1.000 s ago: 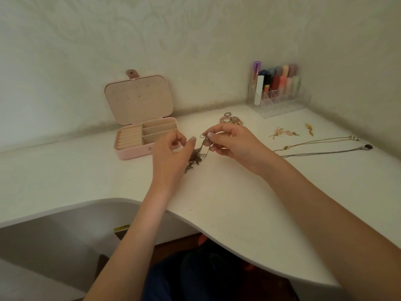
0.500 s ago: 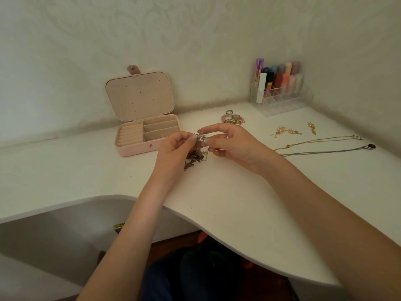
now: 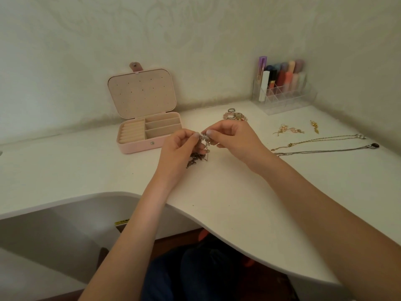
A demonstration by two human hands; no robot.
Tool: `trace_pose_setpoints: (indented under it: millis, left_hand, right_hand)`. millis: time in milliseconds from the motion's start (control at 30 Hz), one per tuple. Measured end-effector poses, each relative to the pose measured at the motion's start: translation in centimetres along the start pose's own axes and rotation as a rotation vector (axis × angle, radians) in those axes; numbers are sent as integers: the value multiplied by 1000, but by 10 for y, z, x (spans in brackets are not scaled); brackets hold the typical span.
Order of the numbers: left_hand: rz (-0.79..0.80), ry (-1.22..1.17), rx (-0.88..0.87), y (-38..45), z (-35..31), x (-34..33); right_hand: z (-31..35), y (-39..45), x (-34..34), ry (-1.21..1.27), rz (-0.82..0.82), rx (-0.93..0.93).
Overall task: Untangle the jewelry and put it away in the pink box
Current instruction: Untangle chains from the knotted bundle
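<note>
Hands had closed together since a second earlier: left hand and right hand pinched tangled chains beside pink box, mid-desk. Step: untangling; next likely needs teasing strands apart.

Your left hand: raised in front of you, back of the hand toward you, fingers curled inward, thumb and forefinger pressed together at the tips in a pinch. Your left forearm: bare, rising from the lower edge of the view, angled up and slightly right.

Your right hand: level with the left, just beside it, fingertips nearly meeting the left's; thumb and forefinger pinched, remaining fingers folded under. Your right forearm: bare, entering from the lower right corner, angled up and left.
</note>
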State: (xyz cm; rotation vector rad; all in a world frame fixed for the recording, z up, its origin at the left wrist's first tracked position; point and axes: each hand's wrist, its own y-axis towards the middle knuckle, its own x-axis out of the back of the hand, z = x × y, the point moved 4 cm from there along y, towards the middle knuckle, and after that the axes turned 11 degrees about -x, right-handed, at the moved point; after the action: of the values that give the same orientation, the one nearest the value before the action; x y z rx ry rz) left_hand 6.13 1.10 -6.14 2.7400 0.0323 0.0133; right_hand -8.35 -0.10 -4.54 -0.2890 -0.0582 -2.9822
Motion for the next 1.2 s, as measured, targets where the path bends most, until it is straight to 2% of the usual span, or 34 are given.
trace_pose_setpoints:
  millis: [133,367,567,700,800,967,1200]
  left_hand:
    - [-45,23,0,-1,-2,1]
    - [24,71,-56,-1,-3,1]
    - [-7,86,-40,-2,0,0]
    - [-24,285,-185,0,-1,4]
    - [-10,361,-199,0,0,4]
    - [-17,191,-115,-3,-3,-1]
    - [-52,159,-60,-1,1,4]
  right_hand:
    - [-2,1,-1,37,43,-47]
    - [0,-1,-2,40,82,-23]
    - [-2,2,-3,13,74,-36]
    - [-3,1,-6,-35,95,-21]
    - [-2,0,-7,-53,90,-7]
    - [-1,0,-6,-129,35,47]
    - [3,0,-2,-219,-78,190]
